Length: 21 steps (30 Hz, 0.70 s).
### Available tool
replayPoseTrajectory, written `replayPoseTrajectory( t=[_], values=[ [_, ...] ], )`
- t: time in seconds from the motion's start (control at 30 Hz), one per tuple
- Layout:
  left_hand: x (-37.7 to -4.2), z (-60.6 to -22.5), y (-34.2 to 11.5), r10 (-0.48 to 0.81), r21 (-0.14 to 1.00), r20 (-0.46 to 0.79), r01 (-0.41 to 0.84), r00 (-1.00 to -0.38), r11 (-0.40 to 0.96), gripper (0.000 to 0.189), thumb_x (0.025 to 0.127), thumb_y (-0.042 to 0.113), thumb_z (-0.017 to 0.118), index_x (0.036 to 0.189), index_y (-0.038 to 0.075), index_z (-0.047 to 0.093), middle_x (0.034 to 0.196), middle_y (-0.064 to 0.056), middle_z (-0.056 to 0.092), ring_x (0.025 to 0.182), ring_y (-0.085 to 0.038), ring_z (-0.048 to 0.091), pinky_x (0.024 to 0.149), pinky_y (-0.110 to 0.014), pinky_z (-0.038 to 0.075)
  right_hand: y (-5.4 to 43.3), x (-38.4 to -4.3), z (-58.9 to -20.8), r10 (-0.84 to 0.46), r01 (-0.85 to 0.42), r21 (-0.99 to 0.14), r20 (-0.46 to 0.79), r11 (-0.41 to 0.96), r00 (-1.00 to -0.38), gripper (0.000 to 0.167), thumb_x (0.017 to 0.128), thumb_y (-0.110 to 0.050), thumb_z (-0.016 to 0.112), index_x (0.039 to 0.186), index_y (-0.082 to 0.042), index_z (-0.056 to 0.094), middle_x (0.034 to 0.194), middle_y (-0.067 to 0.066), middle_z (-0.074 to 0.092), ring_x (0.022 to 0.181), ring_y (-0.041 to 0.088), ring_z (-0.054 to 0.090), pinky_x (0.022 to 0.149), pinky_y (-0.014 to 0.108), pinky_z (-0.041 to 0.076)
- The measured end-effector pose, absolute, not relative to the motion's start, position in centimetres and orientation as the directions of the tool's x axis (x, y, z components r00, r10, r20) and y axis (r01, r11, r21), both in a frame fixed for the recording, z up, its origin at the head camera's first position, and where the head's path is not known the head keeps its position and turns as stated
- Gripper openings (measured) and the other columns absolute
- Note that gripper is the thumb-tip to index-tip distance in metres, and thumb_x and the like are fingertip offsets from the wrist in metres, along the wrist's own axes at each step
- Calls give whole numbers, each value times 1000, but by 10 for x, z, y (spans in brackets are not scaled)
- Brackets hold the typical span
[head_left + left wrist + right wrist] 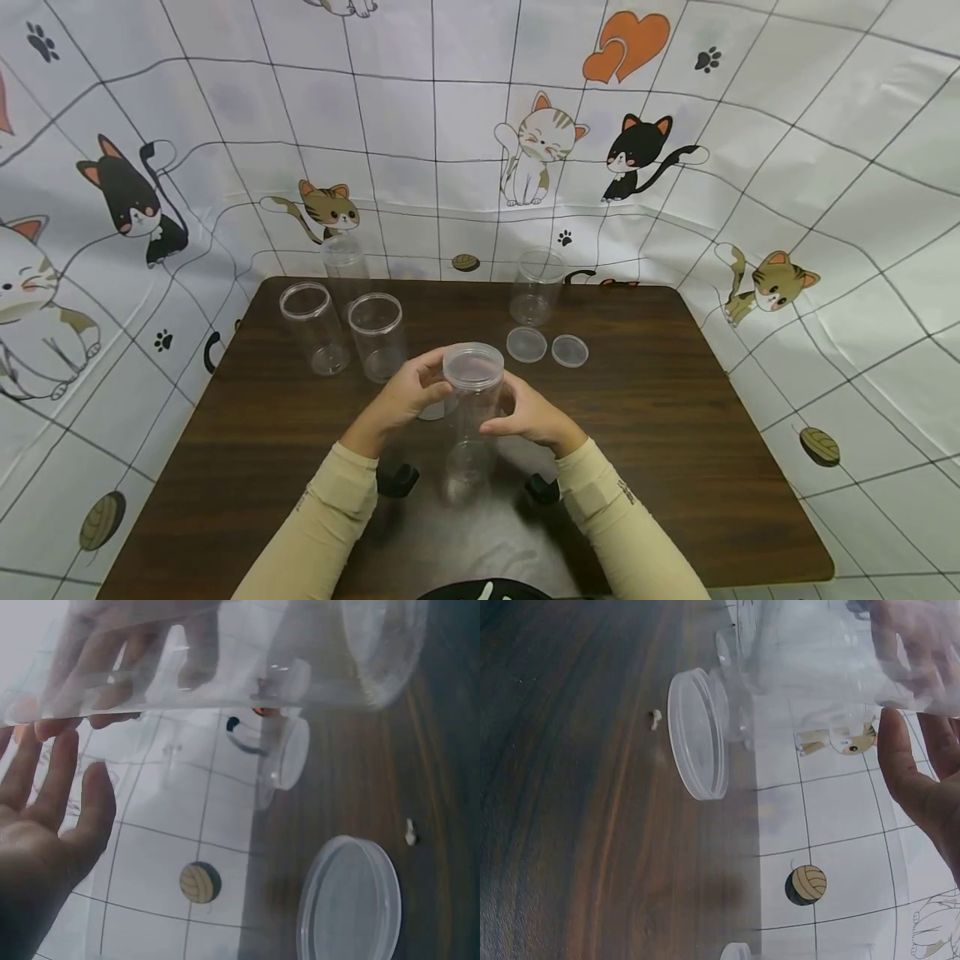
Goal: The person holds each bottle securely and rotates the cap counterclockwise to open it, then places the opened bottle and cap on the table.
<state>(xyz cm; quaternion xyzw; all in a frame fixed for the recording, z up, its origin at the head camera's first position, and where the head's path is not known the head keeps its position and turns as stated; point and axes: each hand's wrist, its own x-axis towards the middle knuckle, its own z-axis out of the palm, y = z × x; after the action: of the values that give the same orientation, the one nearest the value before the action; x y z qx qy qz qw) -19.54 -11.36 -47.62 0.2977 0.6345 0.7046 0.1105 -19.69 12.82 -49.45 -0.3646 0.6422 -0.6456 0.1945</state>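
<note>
In the head view, a clear plastic jar [472, 421] stands upright at the middle of the table, a clear lid [474, 365] on its mouth. My left hand [408, 392] holds its upper part from the left, fingers round the far side. From the right, my right hand [534, 414] grips the same jar, thumb in front. Both wrist views show the jar's see-through wall beside the fingers. Just behind it, a loose lid [432, 411] lies partly hidden by the left hand and the jar.
Three lidless clear jars stand at the back left, one front-left [315, 329], one nearer [378, 337], one behind [347, 267]. Another jar [536, 287] is at the back right, with two loose lids [527, 344] before it. A small pale bit [411, 832] lies on the brown table [660, 467].
</note>
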Motion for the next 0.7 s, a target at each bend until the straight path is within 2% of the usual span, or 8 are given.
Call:
replayPoseTrajectory(
  t=[0.17, 0.27, 0.3, 0.43, 0.53, 0.6, 0.7],
  values=[
    [-196, -473, -112, 557, 964, 261, 187, -788, -188, 98, 81, 61, 74, 148, -5, 43, 136, -14, 58, 125, -20, 56, 100, -33, 49, 131, -198, -495, -715, -213, -971, 224, -108, -662, 86, 86, -34, 84, 148, 4, 38, 132, 17, 58, 106, 30, 61, 84, 35, 57],
    [-195, -472, -109, 532, 960, 279, 218, -799, -176, 93, 84, 59, 74, 148, -2, 45, 134, -16, 59, 121, -23, 58, 98, -35, 50, 131, -197, -494, -694, -231, -968, 230, -93, -682, 83, 87, -30, 83, 148, 3, 38, 132, 17, 57, 109, 31, 60, 89, 37, 55],
    [-195, -472, -108, 510, 956, 292, 251, -809, -150, 90, 85, 59, 73, 147, 0, 46, 134, -16, 59, 120, -23, 59, 98, -37, 50, 129, -197, -494, -681, -245, -966, 235, -85, -694, 83, 87, -28, 83, 149, 1, 37, 134, 15, 56, 115, 32, 58, 93, 39, 53],
    [-189, -474, -98, 343, 922, 359, 387, -868, 13, 80, 87, 60, 72, 145, 8, 52, 138, -11, 57, 122, -25, 55, 103, -48, 45, 122, -193, -494, -551, -348, -936, 263, 54, -792, 86, 84, -28, 85, 152, -8, 35, 143, 11, 50, 128, 28, 51, 104, 49, 44],
    [-182, -477, -83, 169, 892, 409, 432, -897, 132, 72, 88, 54, 75, 144, 14, 54, 142, -5, 55, 122, -25, 52, 101, -55, 41, 111, -189, -495, -401, -413, -887, 310, 204, -862, 89, 80, -27, 88, 150, -8, 35, 143, 11, 48, 129, 26, 49, 105, 53, 41],
    [-179, -480, -73, 59, 879, 433, 435, -900, 195, 70, 87, 51, 78, 144, 17, 55, 142, -3, 54, 122, -24, 53, 100, -54, 42, 101, -186, -497, -301, -454, -836, 367, 308, -880, 90, 78, -24, 88, 147, -3, 34, 142, 15, 48, 128, 29, 50, 105, 54, 41],
    [-175, -483, -60, -56, 859, 469, 441, -881, 260, 74, 85, 48, 81, 145, 15, 53, 140, -3, 55, 122, -23, 54, 100, -51, 44, 86, -182, -502, -182, -503, -737, 476, 451, -860, 88, 75, -17, 88, 142, 4, 35, 135, 21, 51, 124, 36, 53, 104, 55, 43]
  ],
)
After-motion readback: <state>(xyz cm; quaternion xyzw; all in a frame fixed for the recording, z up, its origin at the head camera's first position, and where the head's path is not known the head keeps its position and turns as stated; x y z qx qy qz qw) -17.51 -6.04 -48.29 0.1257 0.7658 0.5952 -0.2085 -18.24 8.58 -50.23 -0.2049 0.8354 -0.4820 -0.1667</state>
